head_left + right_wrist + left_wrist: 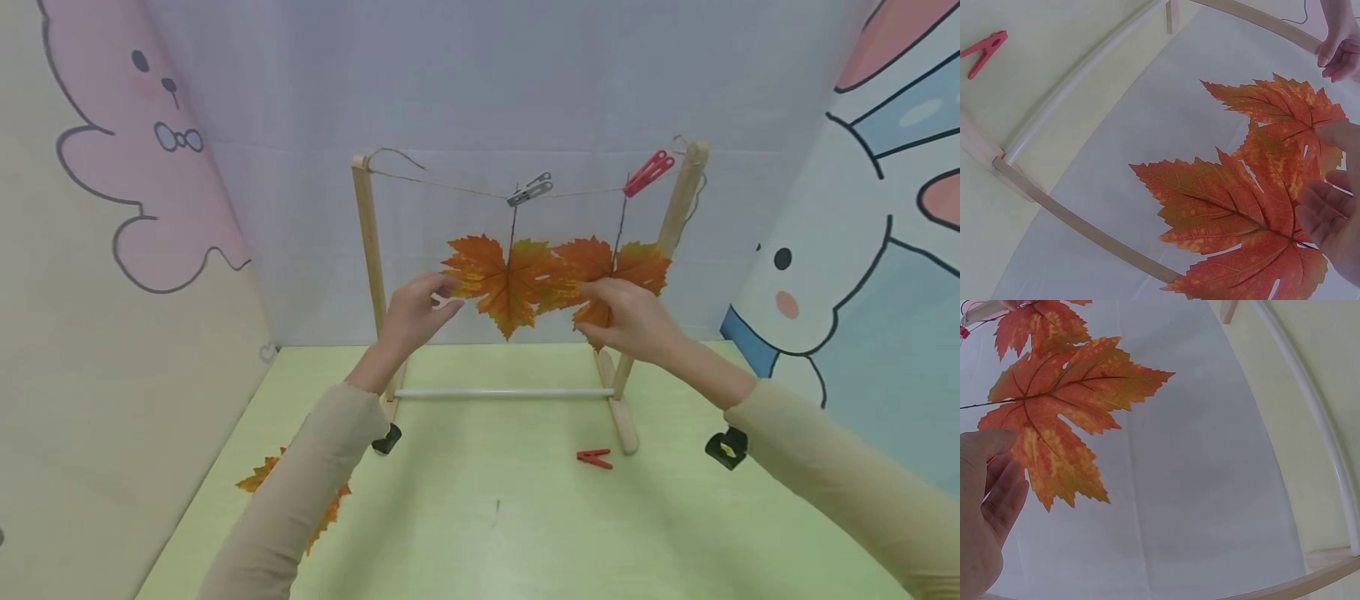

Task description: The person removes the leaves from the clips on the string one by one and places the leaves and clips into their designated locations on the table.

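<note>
Two orange maple leaves hang side by side from a string, their edges overlapping. A grey clothespin point(531, 190) holds the stem of the left maple leaf point(506, 279), and a pink clothespin point(648, 173) that of the right maple leaf point(643, 267). My left hand point(417, 310) is beside the left leaf's outer edge, thumb and fingers parted; the right wrist view shows a gap between this hand and the leaf. In front of the right leaf is my right hand point(630, 317), its fingers loosely bent and thumb apart, fingertips right at the leaf's surface point(1260, 219).
The string point(450, 182) spans two wooden posts point(367, 242), joined low down by a white rod point(502, 392). A red clothespin point(595, 458) lies on the table point(480, 550). Another maple leaf point(327, 521) lies at the left, partly under my left sleeve.
</note>
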A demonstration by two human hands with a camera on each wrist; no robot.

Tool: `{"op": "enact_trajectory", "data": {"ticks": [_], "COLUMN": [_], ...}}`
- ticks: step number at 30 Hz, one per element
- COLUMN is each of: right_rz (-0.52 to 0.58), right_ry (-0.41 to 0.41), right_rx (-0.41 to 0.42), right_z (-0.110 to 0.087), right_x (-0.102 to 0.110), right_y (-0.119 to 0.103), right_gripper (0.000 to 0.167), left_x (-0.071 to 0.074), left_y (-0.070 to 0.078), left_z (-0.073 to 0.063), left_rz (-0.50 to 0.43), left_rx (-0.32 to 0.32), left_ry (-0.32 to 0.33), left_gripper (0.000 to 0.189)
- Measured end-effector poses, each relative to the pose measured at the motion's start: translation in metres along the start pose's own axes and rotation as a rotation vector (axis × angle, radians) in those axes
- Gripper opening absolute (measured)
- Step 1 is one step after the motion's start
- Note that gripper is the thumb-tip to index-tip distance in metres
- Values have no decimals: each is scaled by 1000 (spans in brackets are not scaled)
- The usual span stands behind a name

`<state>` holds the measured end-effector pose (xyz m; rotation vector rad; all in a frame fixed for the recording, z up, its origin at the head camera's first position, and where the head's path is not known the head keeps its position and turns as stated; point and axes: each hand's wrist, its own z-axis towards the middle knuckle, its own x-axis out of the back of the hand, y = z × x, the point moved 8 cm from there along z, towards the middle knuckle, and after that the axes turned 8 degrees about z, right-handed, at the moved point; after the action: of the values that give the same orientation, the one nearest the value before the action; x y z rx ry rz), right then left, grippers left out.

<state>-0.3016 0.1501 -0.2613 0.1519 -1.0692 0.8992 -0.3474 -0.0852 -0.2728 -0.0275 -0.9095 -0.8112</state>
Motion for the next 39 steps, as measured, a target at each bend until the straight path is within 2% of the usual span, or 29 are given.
{"op": "enact_trajectory", "data": {"ticks": [5,10,15,23,30,39], "right_rz": [-6,1,23,26,46,57], "right_ry": [-7,-25,-44,-39,-51,-1], "right_rx": [-2,-37,-63,-52,-81,11], "right_z": [5,10,12,15,15,23], "right_x": [2,1,-3,-4,-10,-2], "right_y": [-2,-2,-4,-9,-7,-15], "right_gripper": [44,42,42,44,45,40], "left_x": [0,0,-5,-6,-9,-13], "left_y": [13,25,31,33,38,37], "left_z": [12,23,31,47,61,71], "left_rz": [19,-28,-65,-26,-103,-187], "left_rx": [-59,-82,-49,11,65,166], "left_ry": [14,53,60,71,66,47], "left_gripper": [21,29,31,34,44,41]}}
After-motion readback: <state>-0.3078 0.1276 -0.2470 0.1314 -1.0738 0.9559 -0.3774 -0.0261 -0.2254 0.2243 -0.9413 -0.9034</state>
